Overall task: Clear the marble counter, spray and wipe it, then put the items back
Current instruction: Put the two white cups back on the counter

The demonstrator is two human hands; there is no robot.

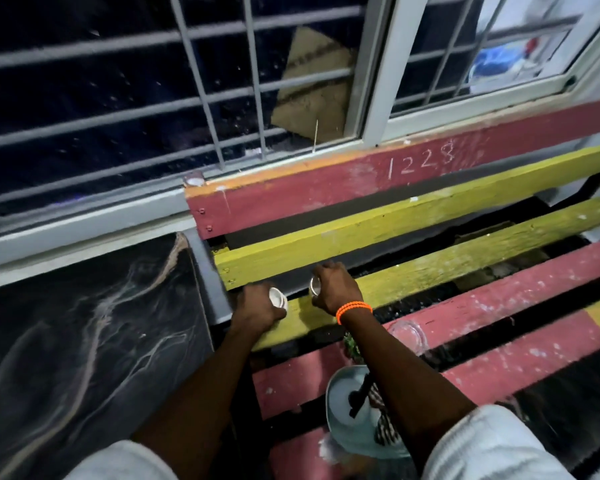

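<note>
I have a small white cup (278, 296) in my left grip (257, 308), fingers curled round it, and a small shiny cup (314, 285) in my right grip (333, 289), fingers closed over it from above. Both grips sit over a yellow slat (430, 268) of the bench, just beside each other. The marble table (84, 323) lies to the left of my left grip, and the part I can see carries nothing. Nearer to me than my right grip, a clear glass (407, 336) rests on a red slat (499, 299), and under my right forearm is a pale bowl (340, 403) with a dark utensil (359, 396) in it. I judge the clearing is nearly done or just finishing with these two cups; whether I am setting them down or lifting them I cannot tell. No spray bottle or cloth shows, so spraying, wiping and returning the items look still ahead.
</note>
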